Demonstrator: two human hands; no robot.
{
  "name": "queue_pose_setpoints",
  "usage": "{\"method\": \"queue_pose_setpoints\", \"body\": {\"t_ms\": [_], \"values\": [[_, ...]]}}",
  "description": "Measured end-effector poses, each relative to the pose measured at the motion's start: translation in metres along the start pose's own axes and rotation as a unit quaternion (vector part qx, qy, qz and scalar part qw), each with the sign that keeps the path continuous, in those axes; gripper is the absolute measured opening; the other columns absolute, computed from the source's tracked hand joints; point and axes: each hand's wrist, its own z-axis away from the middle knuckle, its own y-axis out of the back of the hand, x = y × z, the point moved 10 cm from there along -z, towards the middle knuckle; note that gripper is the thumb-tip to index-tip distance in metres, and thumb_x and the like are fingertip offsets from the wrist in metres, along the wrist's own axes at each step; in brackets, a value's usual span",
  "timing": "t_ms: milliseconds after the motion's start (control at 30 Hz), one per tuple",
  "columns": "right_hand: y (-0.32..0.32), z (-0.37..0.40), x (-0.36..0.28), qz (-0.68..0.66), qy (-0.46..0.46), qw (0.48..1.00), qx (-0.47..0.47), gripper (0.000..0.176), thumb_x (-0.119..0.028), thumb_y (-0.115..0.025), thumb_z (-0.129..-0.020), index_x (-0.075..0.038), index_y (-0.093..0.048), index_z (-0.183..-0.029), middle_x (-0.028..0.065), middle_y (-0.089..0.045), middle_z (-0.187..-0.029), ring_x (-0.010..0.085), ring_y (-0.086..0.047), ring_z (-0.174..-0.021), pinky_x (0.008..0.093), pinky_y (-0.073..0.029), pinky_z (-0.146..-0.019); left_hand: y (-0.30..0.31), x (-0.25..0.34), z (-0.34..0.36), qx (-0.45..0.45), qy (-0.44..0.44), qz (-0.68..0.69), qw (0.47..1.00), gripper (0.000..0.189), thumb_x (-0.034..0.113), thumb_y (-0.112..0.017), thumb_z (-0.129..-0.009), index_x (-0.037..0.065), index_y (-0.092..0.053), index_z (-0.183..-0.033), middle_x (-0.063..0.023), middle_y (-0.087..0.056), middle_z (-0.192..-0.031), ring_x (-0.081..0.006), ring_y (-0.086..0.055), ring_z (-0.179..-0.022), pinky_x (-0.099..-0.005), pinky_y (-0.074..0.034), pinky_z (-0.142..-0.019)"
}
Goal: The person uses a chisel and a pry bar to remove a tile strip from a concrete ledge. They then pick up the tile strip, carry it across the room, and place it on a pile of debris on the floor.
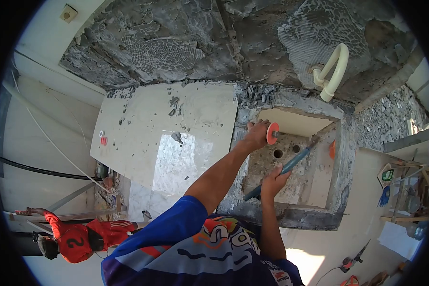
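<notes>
Far left: a co-worker in a red shirt (76, 240) is seen. Next, a pale slab (133, 121) is strewn with grey chips (174, 102); a small red ring (104, 141) is lying near its left edge.

At centre, a chisel with a red guard (272, 134) is gripped by the left hand (257, 134), fingers closed, over the basin's upper left part. The basin (293, 121) is set in a rough concrete surround (347, 178); its floor is marked by two round holes (287, 151) and coated with grit. A hammer (295, 161) is held slantwise across the basin, its blue-green handle wrapped by the right hand (274, 183), head end up and right. By the basin's right wall, an orange object (332, 148) is seen; its kind cannot be told.

Farther right, rubble (383, 117) is heaped.
</notes>
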Motion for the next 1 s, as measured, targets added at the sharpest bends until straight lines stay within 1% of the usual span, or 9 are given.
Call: {"method": "queue_pose_setpoints", "body": {"t_ms": [33, 133, 300, 433, 533, 733, 867, 900, 1000], "values": [[-0.028, -0.013, 0.032, 0.277, 0.019, 0.947, -0.159, 0.029, -0.03, -0.054, -0.101, -0.002, -0.045, -0.097, 0.0139, -0.053, -0.065, 0.0253, -0.059, -0.058, 0.0452, -0.046, -0.057, 0.0, 0.002, 0.0, -0.008, 0.005, -0.018, 1.0, 0.041, 0.03, -0.074, -0.081, 0.013, -0.061, -0.115, -0.0088, -0.059, -0.118, -0.0329, -0.053, -0.118, -0.0682, -0.035, -0.089], [-0.017, -0.017, 0.012, 0.192, 0.03, 0.965, -0.177, 0.025, -0.028, -0.052, -0.103, -0.008, -0.044, -0.09, -0.0006, -0.04, -0.059, 0.0112, -0.044, -0.041, 0.03, -0.038, -0.037, -0.005, 0.005, 0.0, 0.0, -0.014, -0.012, 1.0, 0.042, 0.032, -0.075, -0.081, 0.013, -0.061, -0.116, -0.009, -0.06, -0.117, -0.0334, -0.053, -0.118, -0.0693, -0.035, -0.089], [0.013, 0.0, -0.039, -0.243, -0.027, 0.968, 0.062, 0.026, -0.03, -0.052, -0.103, -0.008, -0.038, -0.098, 0.0004, -0.041, -0.059, 0.013, -0.043, -0.038, 0.03, -0.04, -0.035, 0.002, 0.001, 0.006, 0.018, 0.004, -0.002, 1.0, 0.045, 0.034, -0.076, -0.079, 0.013, -0.061, -0.117, -0.0095, -0.06, -0.116, -0.0332, -0.054, -0.116, -0.0659, -0.036, -0.087], [-0.035, 0.004, 0.009, 0.187, -0.091, 0.957, -0.203, 0.032, -0.032, -0.049, -0.103, -0.001, -0.044, -0.095, 0.0096, -0.054, -0.068, 0.0197, -0.059, -0.049, 0.0339, -0.043, -0.039, 0.004, 0.002, 0.001, 0.004, 0.013, -0.016, 1.0, 0.045, 0.034, -0.075, -0.08, 0.012, -0.061, -0.116, -0.0097, -0.06, -0.116, -0.0336, -0.054, -0.116, -0.0641, -0.037, -0.086], [-0.016, -0.019, 0.031, 0.207, 0.024, 0.966, -0.152, 0.033, -0.035, -0.047, -0.104, -0.004, -0.043, -0.098, 0.0065, -0.05, -0.067, 0.0174, -0.053, -0.046, 0.0317, -0.041, -0.038, -0.001, 0.002, -0.005, 0.013, -0.011, -0.019, 1.0, 0.043, 0.032, -0.075, -0.08, 0.012, -0.061, -0.116, -0.01, -0.06, -0.116, -0.0339, -0.054, -0.116, -0.064, -0.037, -0.085], [0.016, -0.004, -0.033, -0.257, -0.025, 0.962, 0.084, 0.029, -0.038, -0.042, -0.105, -0.01, -0.039, -0.102, 0.0005, -0.038, -0.067, 0.0121, -0.038, -0.043, 0.0289, -0.039, -0.038, 0.004, 0.003, 0.003, 0.013, 0.01, 0.011, 1.0, 0.041, 0.03, -0.074, -0.081, 0.012, -0.061, -0.116, -0.01, -0.06, -0.116, -0.0342, -0.053, -0.117, -0.065, -0.036, -0.087], [-0.034, 0.001, 0.01, 0.163, -0.102, 0.958, -0.215, 0.031, -0.038, -0.042, -0.105, -0.008, -0.043, -0.098, 0.0022, -0.044, -0.064, 0.013, -0.043, -0.043, 0.0305, -0.039, -0.038, -0.009, -0.001, 0.002, -0.021, 0.019, -0.023, 0.999, 0.04, 0.029, -0.074, -0.081, 0.013, -0.061, -0.115, -0.0096, -0.06, -0.118, -0.0336, -0.053, -0.118, -0.0661, -0.035, -0.089], [-0.026, -0.018, 0.029, 0.215, 0.012, 0.96, -0.182, 0.032, -0.037, -0.044, -0.105, -0.006, -0.044, -0.097, 0.003, -0.046, -0.063, 0.0126, -0.044, -0.042, 0.0307, -0.038, -0.037, -0.005, 0.003, -0.001, -0.015, 0.011, -0.026, 0.999, 0.041, 0.029, -0.074, -0.081, 0.013, -0.061, -0.116, -0.0092, -0.059, -0.118, -0.0334, -0.053, -0.118, -0.0662, -0.035, -0.088], [-0.004, -0.004, -0.019, -0.022, -0.085, 0.991, -0.104, 0.032, -0.038, -0.043, -0.105, -0.007, -0.042, -0.096, 0.0019, -0.044, -0.064, 0.0116, -0.043, -0.043, 0.0297, -0.038, -0.038, -0.006, 0.005, 0.007, -0.01, 0.012, -0.029, 0.999, 0.041, 0.029, -0.074, -0.081, 0.013, -0.061, -0.116, -0.0088, -0.059, -0.118, -0.033, -0.052, -0.118, -0.0664, -0.035, -0.087]]}}
